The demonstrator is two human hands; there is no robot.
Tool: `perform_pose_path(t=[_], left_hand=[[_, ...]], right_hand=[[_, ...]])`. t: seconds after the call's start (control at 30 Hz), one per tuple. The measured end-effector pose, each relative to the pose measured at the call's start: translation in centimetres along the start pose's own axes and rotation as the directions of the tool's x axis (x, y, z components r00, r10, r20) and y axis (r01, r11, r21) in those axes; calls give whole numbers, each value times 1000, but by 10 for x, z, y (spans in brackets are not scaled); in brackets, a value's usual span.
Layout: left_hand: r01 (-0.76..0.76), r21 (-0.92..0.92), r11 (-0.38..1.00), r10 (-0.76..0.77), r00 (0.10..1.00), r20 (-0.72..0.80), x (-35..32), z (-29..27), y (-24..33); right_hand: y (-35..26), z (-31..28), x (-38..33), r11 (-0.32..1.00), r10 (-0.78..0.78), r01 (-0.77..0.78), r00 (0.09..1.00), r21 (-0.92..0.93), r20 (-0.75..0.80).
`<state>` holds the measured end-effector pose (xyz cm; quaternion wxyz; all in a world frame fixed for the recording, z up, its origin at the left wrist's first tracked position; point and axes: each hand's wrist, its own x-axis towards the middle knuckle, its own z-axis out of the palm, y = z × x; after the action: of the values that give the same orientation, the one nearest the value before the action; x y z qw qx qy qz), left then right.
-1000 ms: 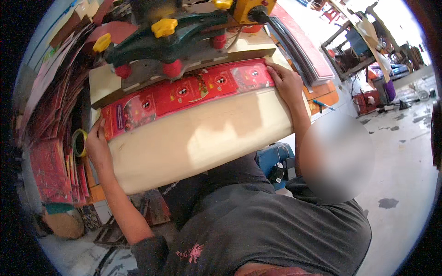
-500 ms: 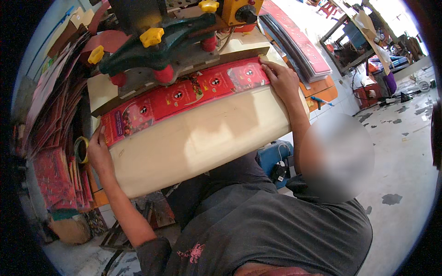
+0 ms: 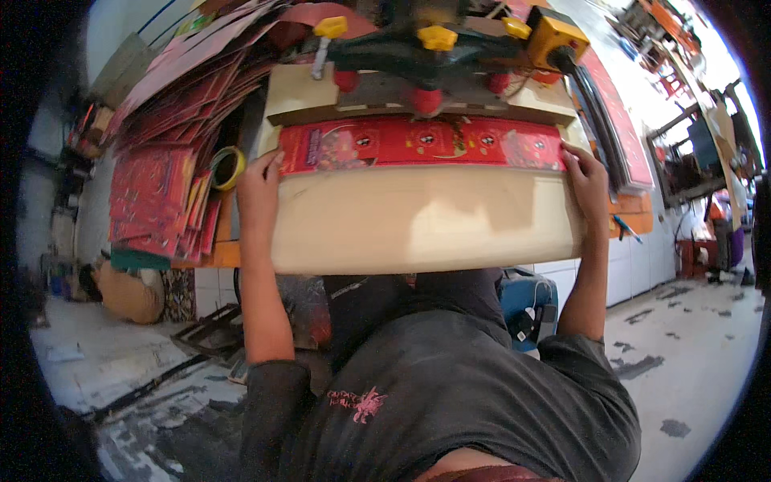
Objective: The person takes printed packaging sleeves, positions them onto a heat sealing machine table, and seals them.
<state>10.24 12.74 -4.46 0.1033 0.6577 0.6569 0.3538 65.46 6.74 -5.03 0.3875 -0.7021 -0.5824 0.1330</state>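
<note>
A long red printed sheet with round emblems and food pictures lies flat along the back of a cream board. Its far edge runs along a low fence under a dark machine with yellow knobs and red feet. My left hand pinches the sheet's left end, fingertips at its edge. At the right end, my right hand has its thumb and fingers closed on the sheet's corner. Both forearms pass beside the board's sides.
Left of the board stand stacked red printed sheets and a yellow tape roll. A yellow control box sits at the back right, near another sheet stack. A blue pen lies at the table's right edge.
My view has turned, so the board and sheet now appear level instead of slanted. Both hands remain at the sheet's two ends, and the sheet still lies along the fence.
</note>
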Motion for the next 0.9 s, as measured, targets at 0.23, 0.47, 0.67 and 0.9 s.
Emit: perform_pose_path(t=[0.23,0.47,0.67,0.9], left_hand=[[-27,-87,996,25,999,-26,-11,-1,-20],[18,-55,998,-19,999,-25,-13,4,-18],[-50,-36,998,49,999,-16,-10,5,-21],[5,-74,997,-6,1000,-18,-12,1,-15]], right_hand=[[-15,9,-18,997,-33,28,996,-67,-80],[-13,11,-21,997,-49,42,994,-69,-97],[-20,10,-22,995,-55,41,986,-88,-159],[-17,18,-21,994,-39,20,982,-107,-184]])
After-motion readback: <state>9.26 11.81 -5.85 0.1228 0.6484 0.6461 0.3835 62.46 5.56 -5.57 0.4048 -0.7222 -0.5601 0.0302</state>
